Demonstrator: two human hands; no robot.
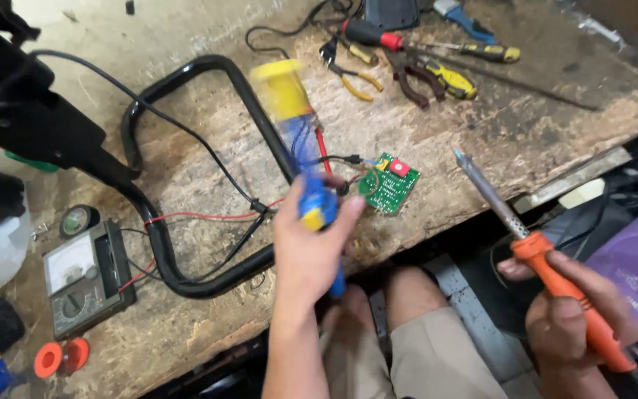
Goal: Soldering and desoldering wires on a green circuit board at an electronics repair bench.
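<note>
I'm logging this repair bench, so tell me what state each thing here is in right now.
Left hand: gripping the blue and yellow desoldering pump, blurred.
Right hand: holding the orange soldering iron, tip raised off the board.
Green circuit board: flat on the bench, wires attached.
Analog multimeter: lying face up, leads connected.
Pliers: lying unused.

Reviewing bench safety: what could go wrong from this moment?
1. The right hand holds the soldering iron with its tip in the air close to the left hand; a burn seems possible.
2. The left hand is swinging the blurred blue and yellow tool right over the green circuit board and its thin wires; it might snag them.
</note>
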